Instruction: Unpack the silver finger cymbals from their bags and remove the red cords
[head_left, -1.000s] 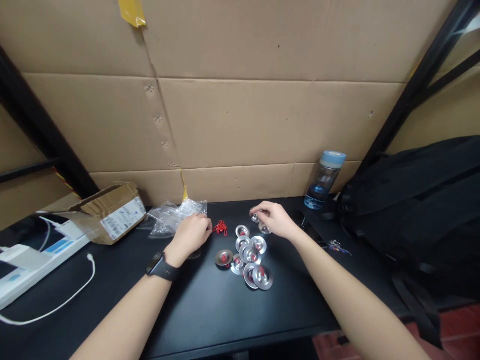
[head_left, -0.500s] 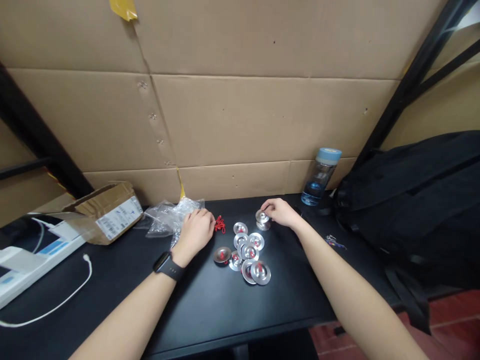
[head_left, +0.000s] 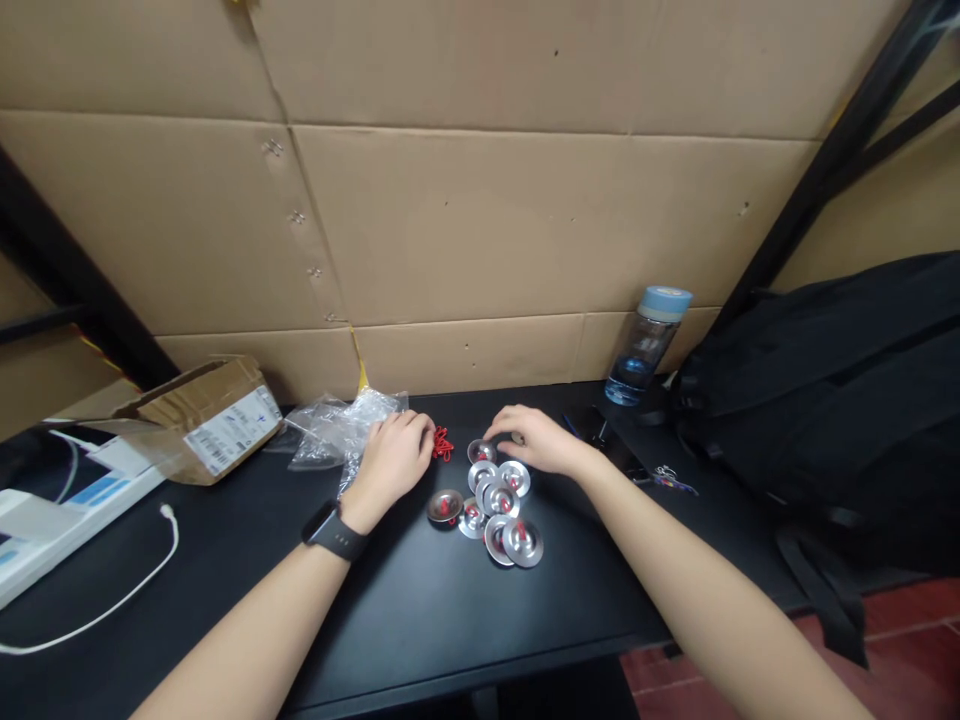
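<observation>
Small metal finger cymbals with red cords lie in a loose, overlapping cluster (head_left: 498,497) on the black table. A darker finger cymbal (head_left: 445,506) sits at the cluster's left. My right hand (head_left: 536,438) is over the far side, thumb and index finger apart at the right rim of the farthest cymbal (head_left: 480,452). A sliver of metal shows under its palm; the rest there is hidden. My left hand (head_left: 397,452), palm down and wearing a watch (head_left: 334,530), rests by a clump of red cords (head_left: 442,444) and against a clear plastic bag (head_left: 322,432).
An open cardboard box (head_left: 217,425) and a white power strip (head_left: 90,520) with a white cable (head_left: 127,610) are at left. A water bottle (head_left: 646,348), keys (head_left: 670,479) and a black backpack (head_left: 840,400) are at right. A cardboard wall (head_left: 480,230) stands behind.
My right hand has moved left from the stacked pair of cymbals to the farthest cymbal in the cluster. My left hand has stayed about where it was.
</observation>
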